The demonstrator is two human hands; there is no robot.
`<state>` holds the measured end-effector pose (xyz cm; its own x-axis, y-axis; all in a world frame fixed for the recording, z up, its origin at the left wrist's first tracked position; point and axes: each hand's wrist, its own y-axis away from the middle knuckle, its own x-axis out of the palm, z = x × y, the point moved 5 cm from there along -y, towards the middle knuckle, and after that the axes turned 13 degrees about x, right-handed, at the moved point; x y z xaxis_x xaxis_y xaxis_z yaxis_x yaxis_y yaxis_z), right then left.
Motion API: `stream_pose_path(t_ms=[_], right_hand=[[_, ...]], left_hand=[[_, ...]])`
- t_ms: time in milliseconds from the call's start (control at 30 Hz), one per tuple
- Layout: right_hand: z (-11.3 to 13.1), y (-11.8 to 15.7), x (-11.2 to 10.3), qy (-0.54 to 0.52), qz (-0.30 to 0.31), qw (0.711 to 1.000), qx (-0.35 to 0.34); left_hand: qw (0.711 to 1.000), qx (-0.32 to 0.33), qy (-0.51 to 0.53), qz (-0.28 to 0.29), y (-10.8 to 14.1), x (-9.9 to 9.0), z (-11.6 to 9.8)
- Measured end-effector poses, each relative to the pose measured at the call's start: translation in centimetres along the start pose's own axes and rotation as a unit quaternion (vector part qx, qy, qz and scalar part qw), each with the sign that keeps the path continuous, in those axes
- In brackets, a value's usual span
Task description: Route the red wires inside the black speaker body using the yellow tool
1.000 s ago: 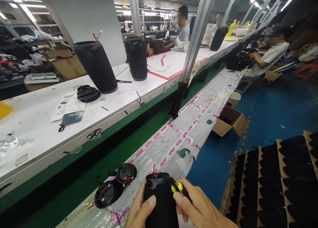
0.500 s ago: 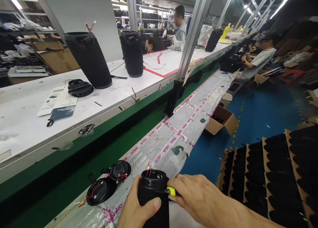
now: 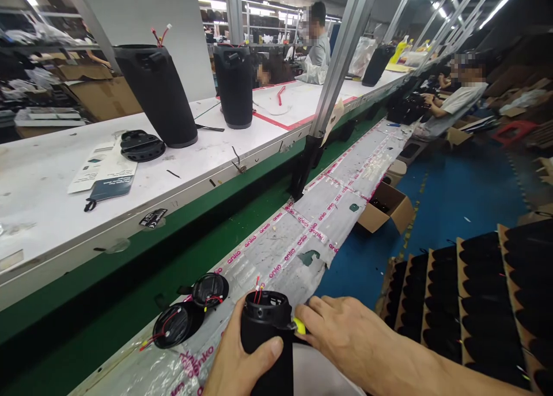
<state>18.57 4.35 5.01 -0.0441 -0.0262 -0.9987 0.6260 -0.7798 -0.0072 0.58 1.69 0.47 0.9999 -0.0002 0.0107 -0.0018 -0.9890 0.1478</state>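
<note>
Head view, bottom centre: one black cylindrical speaker shell (image 3: 268, 338), upright, open end up, red wires showing at its mouth, standing on the taped plastic-covered worktop (image 3: 302, 240). Left hand (image 3: 242, 364): fingers wrapped around the shell's left side, thumb laid across its front, grasping it. Right hand (image 3: 345, 341): fingers pressed against the shell's right side just below the rim, pinching a small yellow piece (image 3: 300, 326) there; what that piece is cannot be told. Just left of the shell, on the same worktop: two round black end caps (image 3: 190, 312) lying flat, touching, with red wires. Beyond the green conveyor strip (image 3: 129, 292), on the white bench (image 3: 52, 212): two tall black speaker bodies (image 3: 159, 96), a black disc, printed leaflets. Right, by the blue floor: rows of black shells in cardboard dividers (image 3: 484, 304). Far end: other people seated at work.
</note>
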Motion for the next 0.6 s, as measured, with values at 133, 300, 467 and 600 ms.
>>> stream_pose_path(t_ms=[133, 300, 467, 600], right_hand=[[-0.1, 0.1, 0.0, 0.023, 0.010, 0.999, -0.024], [0.2, 0.3, -0.9, 0.071, 0.023, 0.996, -0.057], [0.9, 0.3, -1.0, 0.110, 0.048, 0.988, -0.094], [0.1, -0.4, -0.2, 0.057, 0.074, 0.994, -0.062]], left_hand=[[0.999, 0.005, -0.033, -0.027, 0.3, -0.1, 0.8], [0.995, 0.008, -0.081, -0.058, 0.8, -0.1, 1.1], [0.988, -0.005, -0.129, -0.087, 1.0, 0.2, 0.4], [0.990, -0.008, -0.110, -0.092, 1.1, 0.1, 0.5]])
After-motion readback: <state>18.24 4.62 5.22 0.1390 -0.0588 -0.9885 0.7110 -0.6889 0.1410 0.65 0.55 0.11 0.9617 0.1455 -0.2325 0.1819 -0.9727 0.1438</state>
